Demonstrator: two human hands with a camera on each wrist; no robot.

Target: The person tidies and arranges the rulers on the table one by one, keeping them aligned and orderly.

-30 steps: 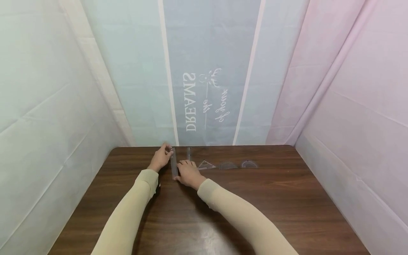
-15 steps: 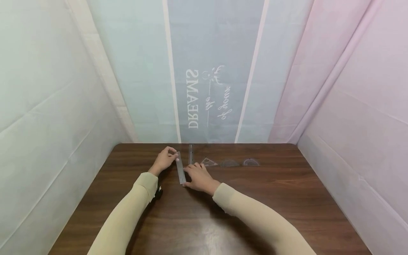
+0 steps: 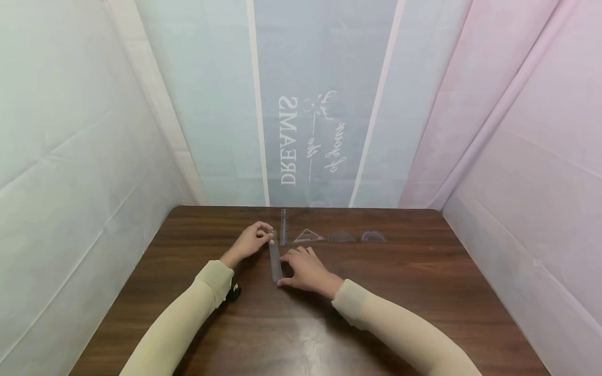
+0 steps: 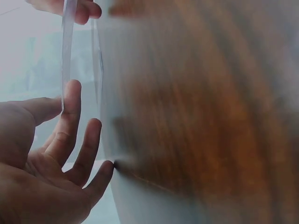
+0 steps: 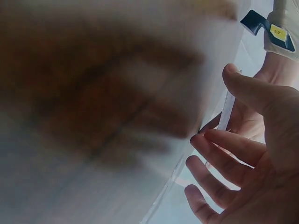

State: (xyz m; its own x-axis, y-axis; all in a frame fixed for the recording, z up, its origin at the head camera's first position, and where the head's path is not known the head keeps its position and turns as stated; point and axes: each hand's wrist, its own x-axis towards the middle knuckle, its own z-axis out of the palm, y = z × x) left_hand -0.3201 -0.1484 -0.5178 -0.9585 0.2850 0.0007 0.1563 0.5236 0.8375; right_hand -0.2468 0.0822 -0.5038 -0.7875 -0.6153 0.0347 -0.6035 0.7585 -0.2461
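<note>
A clear ruler (image 3: 276,263) is held between both hands above the brown table, lengthwise away from the person. At its far end my left hand (image 3: 251,242) pinches it between thumb and index finger; the left wrist view shows this ruler (image 4: 67,51) edge-on, the other fingers spread. My right hand (image 3: 308,270) grips the near end, thumb at the corner and index finger along the right side. In the right wrist view the ruler (image 5: 226,112) runs between that thumb and index finger. Just beyond lies a second clear ruler (image 3: 284,227) on the table.
Right of the second ruler, a clear set square (image 3: 308,236) and two clear protractors, one fainter protractor (image 3: 342,237) and another protractor (image 3: 373,236), lie in a row. The wooden table (image 3: 400,303) ends at a hanging cloth (image 3: 320,172); cloth also hangs at both sides.
Both hands have drawn the ruler from near the far table edge towards the person and slightly right. The second ruler and set square, partly covered before, now show fully.
</note>
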